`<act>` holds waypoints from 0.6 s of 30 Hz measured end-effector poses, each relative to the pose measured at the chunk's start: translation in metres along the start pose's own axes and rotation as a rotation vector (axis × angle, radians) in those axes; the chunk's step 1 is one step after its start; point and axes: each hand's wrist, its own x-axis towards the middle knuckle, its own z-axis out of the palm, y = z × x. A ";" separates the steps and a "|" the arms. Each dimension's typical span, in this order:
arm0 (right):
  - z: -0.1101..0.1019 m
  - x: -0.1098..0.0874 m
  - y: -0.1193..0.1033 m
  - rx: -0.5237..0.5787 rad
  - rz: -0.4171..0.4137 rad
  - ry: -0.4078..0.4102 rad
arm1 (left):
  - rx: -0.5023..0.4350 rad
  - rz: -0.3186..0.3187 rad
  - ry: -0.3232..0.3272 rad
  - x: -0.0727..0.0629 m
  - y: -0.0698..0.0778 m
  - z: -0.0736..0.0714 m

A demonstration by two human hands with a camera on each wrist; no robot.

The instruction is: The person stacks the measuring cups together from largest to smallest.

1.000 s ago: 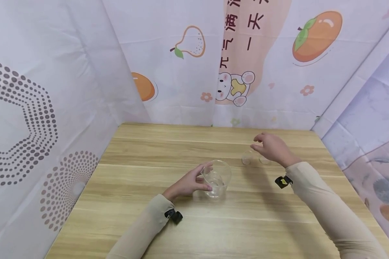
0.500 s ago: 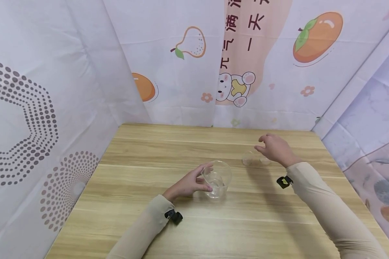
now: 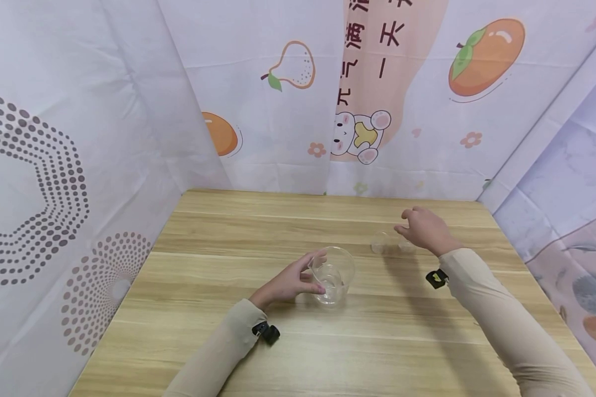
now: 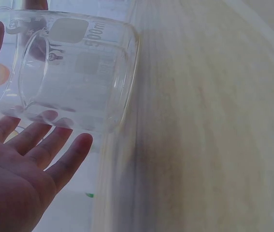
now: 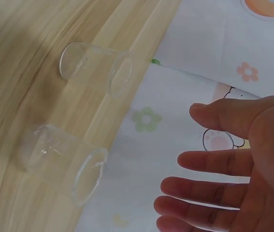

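Note:
My left hand [image 3: 290,281] holds the side of a large clear glass beaker [image 3: 346,264], which stands upright on the table. A 500 ml marking shows on this beaker [image 4: 69,30] in the left wrist view. Nested inside it is a smaller glass beaker [image 4: 87,63] with its own print. At the back right, my right hand [image 3: 427,229] hovers with thumb and fingers apart, gripping nothing. Two small clear cup-like beakers, one [image 5: 95,65] and another [image 5: 66,157], stand on the table near that hand, apart from its fingers.
The wood-grain table [image 3: 218,242] ends at a printed white curtain [image 3: 278,165] along its back edge. More curtains hang at the left and right sides. Each wrist wears a small black camera, such as the left wrist camera [image 3: 266,332].
My right hand has drifted slightly to the right, over the nearer-right small beaker. The left hand and the large beaker have stayed in place.

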 end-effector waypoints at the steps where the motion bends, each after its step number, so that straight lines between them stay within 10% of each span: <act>1: 0.000 0.000 0.001 0.003 0.005 -0.005 | 0.000 0.001 0.001 0.000 0.000 0.000; 18: 0.010 0.005 0.018 0.012 0.039 -0.065 | -0.010 -0.001 0.006 0.000 -0.002 -0.001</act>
